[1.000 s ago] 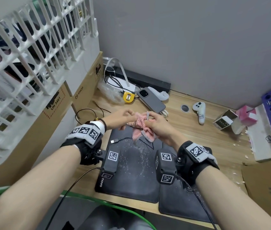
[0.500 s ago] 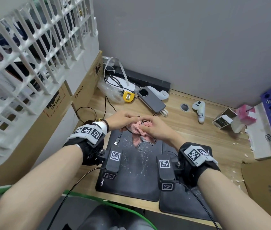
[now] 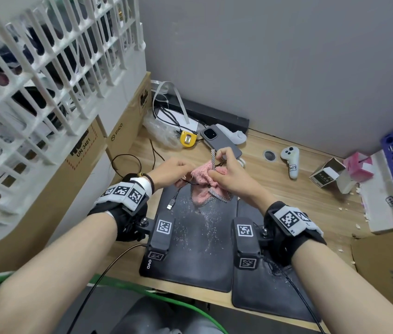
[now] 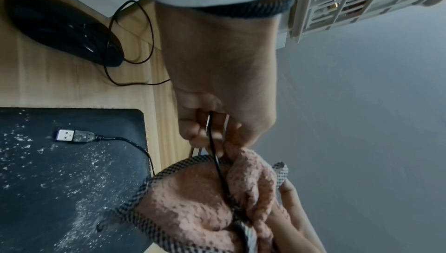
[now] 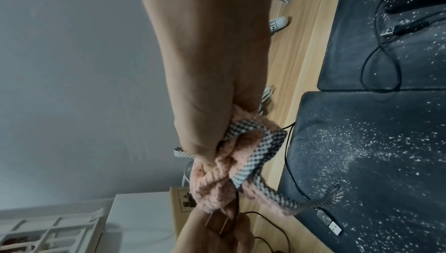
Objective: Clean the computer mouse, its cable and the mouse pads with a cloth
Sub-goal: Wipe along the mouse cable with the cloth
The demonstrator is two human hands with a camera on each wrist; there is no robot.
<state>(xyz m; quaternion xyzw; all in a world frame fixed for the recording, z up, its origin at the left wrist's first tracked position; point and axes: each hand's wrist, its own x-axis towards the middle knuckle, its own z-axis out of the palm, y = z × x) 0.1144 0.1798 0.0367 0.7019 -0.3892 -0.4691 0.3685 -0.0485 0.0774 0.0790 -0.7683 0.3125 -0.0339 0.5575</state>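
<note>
Head view, hands: The left hand [image 3: 173, 171] and right hand [image 3: 232, 175] meet above the far edge of two dark mouse pads [image 3: 198, 239] on a wooden desk [image 3: 311, 201].
Head view, cloth: A pink fluffy cloth [image 3: 202, 183] with checked trim is bunched in the right hand, fingers curled round it.
Head view, cable: A thin black cable [image 3: 177, 192] droops from the hands, its USB plug [image 3: 171, 204] lying on the left pad among white crumbs.
Left wrist view, grip: The left hand's fingers [image 4: 193, 133] are curled, pinching the cable, which runs straight into the cloth's folds.
Left wrist view, mouse: The black mouse [image 4: 62, 26] sits on the desk beside the pad, well apart from the hands, its cable looped near it.
Right wrist view, grip: The right hand is closed tight round the cloth with the cable buried inside; trim hangs loose below.
Handling, judged: The cable looks light, limp and slick. It likely needs tension from the left pinch while the cloth squeezes round it. The soft cloth should mould easily. The loose plug end may swing or drag crumbs.
</note>
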